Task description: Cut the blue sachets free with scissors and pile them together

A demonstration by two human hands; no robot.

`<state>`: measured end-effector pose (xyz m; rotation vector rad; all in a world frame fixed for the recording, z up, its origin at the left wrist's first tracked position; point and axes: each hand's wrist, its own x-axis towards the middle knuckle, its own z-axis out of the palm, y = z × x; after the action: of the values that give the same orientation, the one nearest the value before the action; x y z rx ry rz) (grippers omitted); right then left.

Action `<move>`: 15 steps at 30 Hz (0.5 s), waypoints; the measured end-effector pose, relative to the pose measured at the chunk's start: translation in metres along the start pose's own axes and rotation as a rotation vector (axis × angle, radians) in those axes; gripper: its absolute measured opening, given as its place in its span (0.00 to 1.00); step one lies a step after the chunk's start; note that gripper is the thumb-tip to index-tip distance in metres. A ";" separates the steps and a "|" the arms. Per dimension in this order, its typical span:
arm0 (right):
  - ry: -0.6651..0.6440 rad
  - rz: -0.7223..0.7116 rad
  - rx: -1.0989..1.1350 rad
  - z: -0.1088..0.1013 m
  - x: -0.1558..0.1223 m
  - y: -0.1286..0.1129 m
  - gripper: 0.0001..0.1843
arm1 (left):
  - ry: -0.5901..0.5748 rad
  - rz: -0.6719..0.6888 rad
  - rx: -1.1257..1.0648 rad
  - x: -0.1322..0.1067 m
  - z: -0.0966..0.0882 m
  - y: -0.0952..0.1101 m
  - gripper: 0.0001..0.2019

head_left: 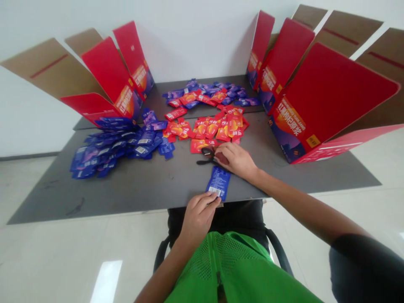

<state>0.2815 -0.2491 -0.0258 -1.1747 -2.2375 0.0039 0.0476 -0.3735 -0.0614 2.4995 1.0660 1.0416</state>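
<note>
A blue sachet (220, 179) with white print and a barcode lies near the table's front edge. My left hand (200, 212) has its fingertips on the sachet's lower end; the thumb's contact is hidden. Above the sachet, my right hand (238, 160) is closed around a dark reddish-brown rounded item (221, 158), largely covered by the fingers. Beside it a black cord-like piece (202, 162) with a small metallic part sticks out to the left; whether the two are joined I cannot tell. Just behind lies a red sachet (200, 146), partly covered.
Blue sachets (110, 147) are heaped at the left. Red sachets (214, 126) lie mid-table, with a mixed row of blue and red sachets (205, 92) behind. Open red cartons stand at left (105, 69) and right (328, 92). A white wall (195, 38) backs the table.
</note>
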 end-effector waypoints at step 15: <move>0.489 0.448 0.010 -0.066 -0.079 -0.010 0.09 | -0.187 0.105 0.275 0.015 -0.006 0.001 0.23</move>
<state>0.3417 -0.3318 -0.0091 -1.4657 -1.5246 -0.0836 0.0513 -0.3641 -0.0487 2.8306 1.0965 0.7079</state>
